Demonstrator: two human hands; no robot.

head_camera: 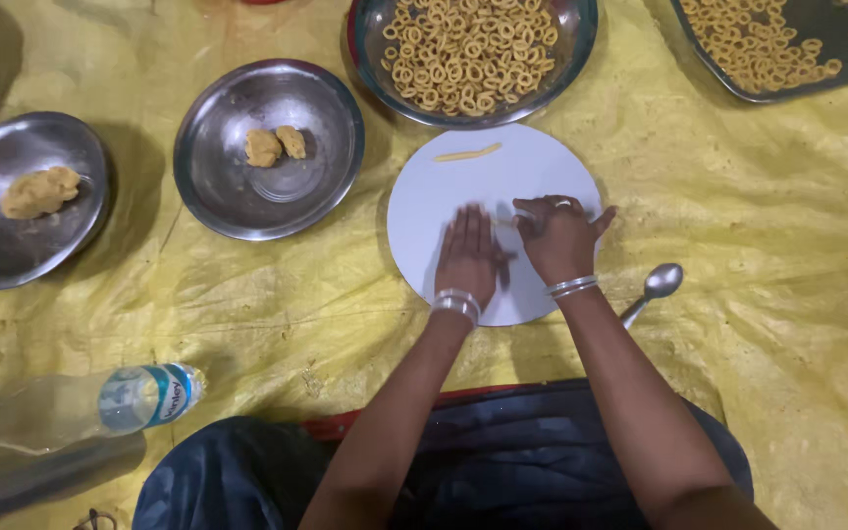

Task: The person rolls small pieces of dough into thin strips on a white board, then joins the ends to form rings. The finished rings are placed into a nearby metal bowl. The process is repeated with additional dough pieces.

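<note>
A: Where are your hands?

B: Your left hand (468, 253) lies flat and released on the white round board (444, 186). Your right hand (556, 236), at 3 o'clock of it, is curled on a thin dough strip (505, 222).

A: And how does the dough handle?

B: It looks soft and light, so it may tear; take it at its ends. Another dough stick (467, 153) lies at 12 o'clock.

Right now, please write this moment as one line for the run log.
left hand flat on white round board | right hand curled beside it | dough strip at far edge | spoon right of board
</note>
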